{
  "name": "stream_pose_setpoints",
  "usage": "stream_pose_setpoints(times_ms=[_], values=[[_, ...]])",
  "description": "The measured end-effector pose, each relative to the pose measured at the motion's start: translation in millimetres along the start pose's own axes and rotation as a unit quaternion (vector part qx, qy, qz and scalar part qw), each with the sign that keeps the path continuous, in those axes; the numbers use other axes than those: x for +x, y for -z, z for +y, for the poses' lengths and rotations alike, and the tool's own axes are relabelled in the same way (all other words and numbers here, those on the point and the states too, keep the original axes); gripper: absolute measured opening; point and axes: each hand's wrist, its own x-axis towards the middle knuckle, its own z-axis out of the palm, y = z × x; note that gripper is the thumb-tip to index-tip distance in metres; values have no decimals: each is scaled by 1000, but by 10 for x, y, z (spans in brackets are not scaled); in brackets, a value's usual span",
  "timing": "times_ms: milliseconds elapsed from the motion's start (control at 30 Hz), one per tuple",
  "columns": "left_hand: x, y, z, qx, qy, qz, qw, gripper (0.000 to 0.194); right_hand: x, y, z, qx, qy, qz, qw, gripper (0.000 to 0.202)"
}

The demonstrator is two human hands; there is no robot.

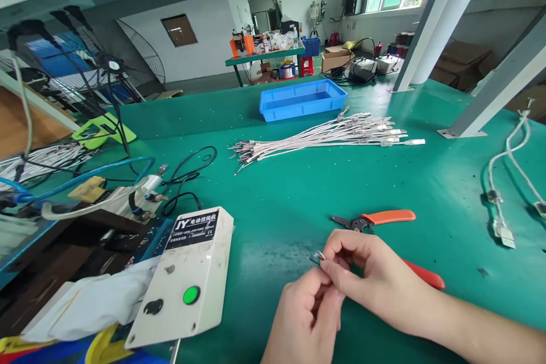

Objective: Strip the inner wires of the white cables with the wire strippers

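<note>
Both my hands meet over the green mat at the lower middle. Between the thumb and forefinger of my right hand (367, 273) are the thin stripped ends of a cable (318, 257), which fan out to the left. My left hand (305, 318) is closed just below, its fingertips touching the right ones; the rest of the cable is hidden by the fingers. Wire strippers with orange-red handles (390, 216) lie behind and partly under my right hand. Farther back, a bundle of white USB cables (307, 139) lies with its bare wire ends to the left.
A white control box (183, 278) with a green button stands at left, beside tubes and a dark machine. Behind the bundle is a blue tray (302, 108). Metal posts (464, 119) rise at right, near more USB cables (503, 230).
</note>
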Motion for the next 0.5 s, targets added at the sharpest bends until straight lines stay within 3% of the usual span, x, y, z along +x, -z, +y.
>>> stream_pose_setpoints(times_ms=[67, 233, 500], values=[[-4, -16, 12, -10, 6, -13, 1000, 34, -2, 27, -13, 31, -12, -19, 999, 19], [-18, 13, -39, -162, 34, -17, 986, 40, 17, 58, -70, 202, -46, -13, 978, 29], [-22, 22, -121, -240, -5, 33, 970, 41, -13, -41, -47, 215, -35, 14, 976, 34]])
